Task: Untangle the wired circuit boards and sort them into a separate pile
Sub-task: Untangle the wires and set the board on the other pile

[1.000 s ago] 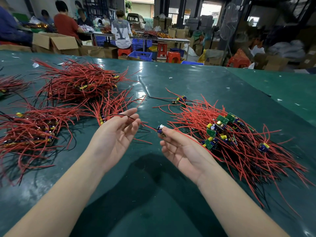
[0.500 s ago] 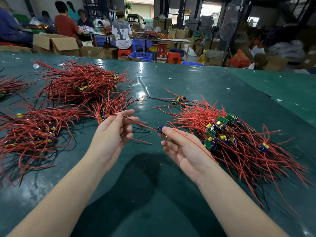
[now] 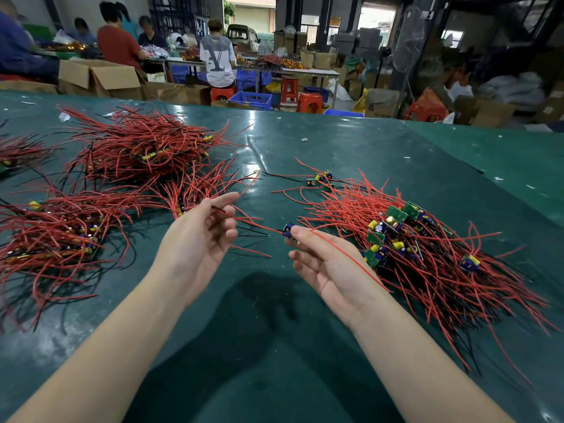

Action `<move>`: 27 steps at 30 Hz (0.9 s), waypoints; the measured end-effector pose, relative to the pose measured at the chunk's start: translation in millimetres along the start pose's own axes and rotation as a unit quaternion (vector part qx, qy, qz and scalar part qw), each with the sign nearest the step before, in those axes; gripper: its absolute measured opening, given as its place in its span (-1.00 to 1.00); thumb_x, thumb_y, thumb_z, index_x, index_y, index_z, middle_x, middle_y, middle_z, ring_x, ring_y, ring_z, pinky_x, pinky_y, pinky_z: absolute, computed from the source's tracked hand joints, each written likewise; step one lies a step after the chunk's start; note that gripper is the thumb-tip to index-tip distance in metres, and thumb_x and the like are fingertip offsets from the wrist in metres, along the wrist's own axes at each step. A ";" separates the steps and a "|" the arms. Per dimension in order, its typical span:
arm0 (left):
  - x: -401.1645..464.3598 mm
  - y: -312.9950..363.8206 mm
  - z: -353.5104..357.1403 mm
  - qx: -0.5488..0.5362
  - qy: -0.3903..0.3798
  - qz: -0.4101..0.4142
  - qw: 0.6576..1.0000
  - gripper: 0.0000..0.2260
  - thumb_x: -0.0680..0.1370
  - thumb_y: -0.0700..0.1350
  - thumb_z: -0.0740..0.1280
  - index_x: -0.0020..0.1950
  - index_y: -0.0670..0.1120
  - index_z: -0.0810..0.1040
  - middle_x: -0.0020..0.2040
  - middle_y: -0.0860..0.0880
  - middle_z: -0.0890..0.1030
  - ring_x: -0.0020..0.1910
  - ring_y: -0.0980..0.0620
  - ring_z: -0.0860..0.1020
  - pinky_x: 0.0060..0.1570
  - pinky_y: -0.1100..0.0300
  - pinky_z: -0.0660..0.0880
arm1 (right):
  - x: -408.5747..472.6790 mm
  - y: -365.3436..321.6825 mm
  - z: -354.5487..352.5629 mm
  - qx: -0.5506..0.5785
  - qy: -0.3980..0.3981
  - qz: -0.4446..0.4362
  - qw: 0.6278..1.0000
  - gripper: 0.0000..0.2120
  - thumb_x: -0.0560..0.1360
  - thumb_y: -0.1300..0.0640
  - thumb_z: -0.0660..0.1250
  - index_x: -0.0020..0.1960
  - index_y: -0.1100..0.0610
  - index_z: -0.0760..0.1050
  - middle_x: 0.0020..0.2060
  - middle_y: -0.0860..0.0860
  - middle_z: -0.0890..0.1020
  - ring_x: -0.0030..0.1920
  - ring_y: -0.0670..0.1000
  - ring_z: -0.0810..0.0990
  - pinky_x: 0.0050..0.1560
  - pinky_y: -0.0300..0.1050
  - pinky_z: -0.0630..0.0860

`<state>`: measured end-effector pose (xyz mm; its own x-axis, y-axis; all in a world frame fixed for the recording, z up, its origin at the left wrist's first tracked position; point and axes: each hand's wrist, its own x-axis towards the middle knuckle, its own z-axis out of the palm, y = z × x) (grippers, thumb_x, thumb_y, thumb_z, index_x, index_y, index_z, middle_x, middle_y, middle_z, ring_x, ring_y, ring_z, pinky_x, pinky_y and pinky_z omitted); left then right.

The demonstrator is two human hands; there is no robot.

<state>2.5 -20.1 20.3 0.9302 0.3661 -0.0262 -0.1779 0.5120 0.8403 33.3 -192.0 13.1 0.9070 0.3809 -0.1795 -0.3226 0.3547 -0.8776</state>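
- Two hands raised over green bench (image 3: 351, 154).
- Left hand (image 3: 198, 239): pinched one black wire (image 3: 220, 209).
- Right hand (image 3: 329, 264): gripped one circuit board (image 3: 288, 231) at fingertips, one red wire (image 3: 345, 254) across palm.
- Four wired heaps: tangled pile (image 3: 427, 254) right, three sorted piles (image 3: 137, 148) left.

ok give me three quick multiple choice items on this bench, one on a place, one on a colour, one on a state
1. Where is the loose heap of red-wired green circuit boards?
A. right of the right hand
B. in a cardboard box
C. on a stool

2. What colour is the table cover?
A. white
B. dark green
C. yellow

3. What is the left hand doing?
A. lying flat on the table
B. pinching thin wires
C. holding scissors

Answers: 1 A, the heap lies beside the right hand. 2 B, a glossy green sheet. 3 B, thumb and fingertips close on wires.
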 end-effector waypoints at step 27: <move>-3.3 3.3 -2.7 -0.045 0.018 0.088 0.995 -0.83 0.62 -0.13 0.24 0.02 -0.08 0.64 -0.13 0.04 0.70 -0.28 0.21 0.59 -0.31 0.45 0.49 | 1.7 -2.2 -2.3 0.093 0.018 0.091 0.991 -0.88 0.36 0.20 0.48 -0.35 0.14 0.69 -0.29 0.06 0.69 -0.43 -0.11 0.61 -0.44 -0.31 0.54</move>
<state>-2.0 -17.5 21.8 0.8704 0.4829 0.0960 -0.3662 0.5048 0.7817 36.1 -194.1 13.7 0.8369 0.4233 -0.3471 -0.5240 0.4359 -0.7318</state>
